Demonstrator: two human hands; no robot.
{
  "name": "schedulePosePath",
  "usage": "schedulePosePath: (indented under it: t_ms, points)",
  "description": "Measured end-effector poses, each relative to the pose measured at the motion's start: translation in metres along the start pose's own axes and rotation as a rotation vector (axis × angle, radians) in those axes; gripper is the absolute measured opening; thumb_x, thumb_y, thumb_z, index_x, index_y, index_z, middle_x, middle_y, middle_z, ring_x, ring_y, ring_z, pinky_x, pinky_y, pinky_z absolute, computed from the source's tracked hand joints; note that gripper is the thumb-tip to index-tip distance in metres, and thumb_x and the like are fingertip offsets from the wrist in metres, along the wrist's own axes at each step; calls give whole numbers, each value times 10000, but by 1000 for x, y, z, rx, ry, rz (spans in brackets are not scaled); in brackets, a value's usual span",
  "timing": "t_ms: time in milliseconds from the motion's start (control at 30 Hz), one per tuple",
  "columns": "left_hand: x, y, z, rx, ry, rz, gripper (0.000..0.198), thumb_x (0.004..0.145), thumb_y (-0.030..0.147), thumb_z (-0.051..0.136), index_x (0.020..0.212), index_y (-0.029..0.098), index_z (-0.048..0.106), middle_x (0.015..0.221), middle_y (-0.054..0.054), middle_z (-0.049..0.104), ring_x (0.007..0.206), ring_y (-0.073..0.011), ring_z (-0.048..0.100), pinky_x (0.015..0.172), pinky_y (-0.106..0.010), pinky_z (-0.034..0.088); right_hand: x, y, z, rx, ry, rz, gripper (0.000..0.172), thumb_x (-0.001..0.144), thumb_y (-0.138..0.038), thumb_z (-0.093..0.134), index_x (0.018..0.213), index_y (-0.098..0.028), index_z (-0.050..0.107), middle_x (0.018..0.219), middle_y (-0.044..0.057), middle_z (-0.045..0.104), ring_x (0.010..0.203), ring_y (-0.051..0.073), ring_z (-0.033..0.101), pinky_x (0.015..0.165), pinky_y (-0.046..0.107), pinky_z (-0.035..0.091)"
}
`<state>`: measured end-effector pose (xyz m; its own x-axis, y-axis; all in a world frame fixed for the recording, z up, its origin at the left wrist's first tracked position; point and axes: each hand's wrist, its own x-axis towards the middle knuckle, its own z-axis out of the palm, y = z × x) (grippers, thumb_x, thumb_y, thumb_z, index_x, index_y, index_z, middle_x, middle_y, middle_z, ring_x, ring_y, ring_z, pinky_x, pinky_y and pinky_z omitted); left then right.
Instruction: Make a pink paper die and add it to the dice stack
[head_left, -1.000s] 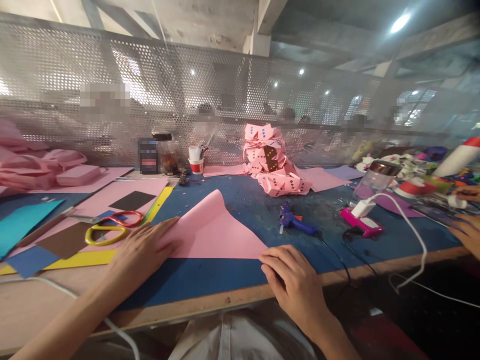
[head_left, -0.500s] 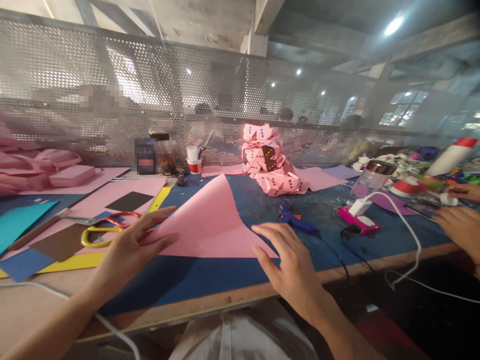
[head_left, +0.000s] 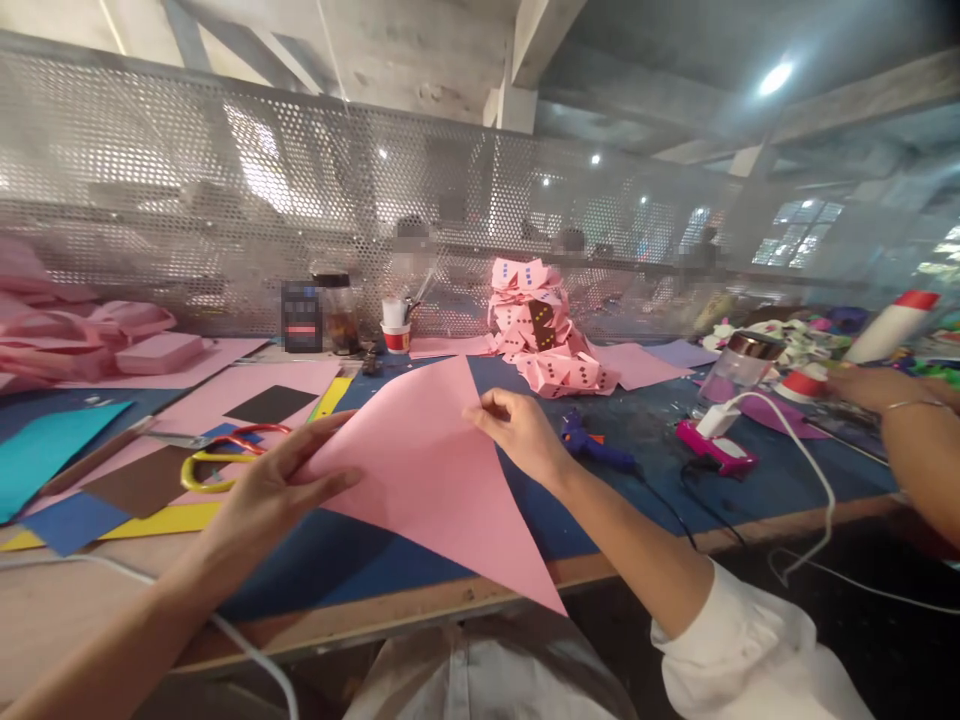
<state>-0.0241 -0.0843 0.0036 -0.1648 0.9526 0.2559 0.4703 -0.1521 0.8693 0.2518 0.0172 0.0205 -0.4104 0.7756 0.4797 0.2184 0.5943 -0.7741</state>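
Observation:
A pink sheet of paper is lifted at a tilt over the blue mat, one pointed corner hanging past the table's front edge. My left hand grips its left side, thumb on the near face and fingers behind. At the sheet's upper right edge, my right hand pinches the paper between thumb and fingers. Scissors with red and yellow handles lie just left of my left hand. A blue glue gun rests right of my right hand.
Folded pink paper pieces with dots are piled at the back. Cut sheets, including a teal one, lie left. A glass jar, a pink power strip and cables are right. Another person's arm reaches in at far right.
My right hand has moved up and left and now pinches the sheet's edge. The sheet has turned, its right corner swinging down toward me. The other person's arm has reached farther in.

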Motion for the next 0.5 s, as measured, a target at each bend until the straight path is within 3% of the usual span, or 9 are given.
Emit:
schedulePosePath:
  t_ms: [167, 300, 433, 500]
  points:
    - [3, -5, -1, -179, -72, -131, 827, 742, 506, 787, 1460, 251, 463, 1239, -75, 719, 1105, -310, 683, 909, -395, 602, 6, 13, 1, 46, 74, 67, 299, 875, -456, 642, 767, -177, 624, 716, -2, 636, 681, 141, 570, 654, 247, 412]
    - [7, -8, 0, -390, -117, -204, 746, 777, 454, 783, 1421, 218, 490, 1214, -94, 733, 1075, -277, 702, 909, -346, 604, 6, 19, 0, 87, 94, 91, 334, 872, -486, 643, 765, -172, 607, 715, -5, 605, 683, 139, 545, 655, 248, 398]
    - [7, -3, 1, -403, -76, -200, 697, 738, 425, 823, 1342, 192, 564, 1207, -88, 741, 1032, -252, 719, 872, -302, 611, 1, 17, -4, 69, 47, 86, 410, 909, -543, 580, 713, -185, 539, 620, -50, 448, 594, 109, 416, 579, 244, 322]
    - [7, -1, 0, -396, -44, -182, 700, 735, 420, 827, 1351, 216, 563, 1186, -63, 752, 987, -228, 730, 819, -274, 615, -1, 15, -6, 72, -25, 75, 403, 914, -548, 576, 745, -183, 553, 635, -53, 448, 596, 105, 403, 574, 242, 310]
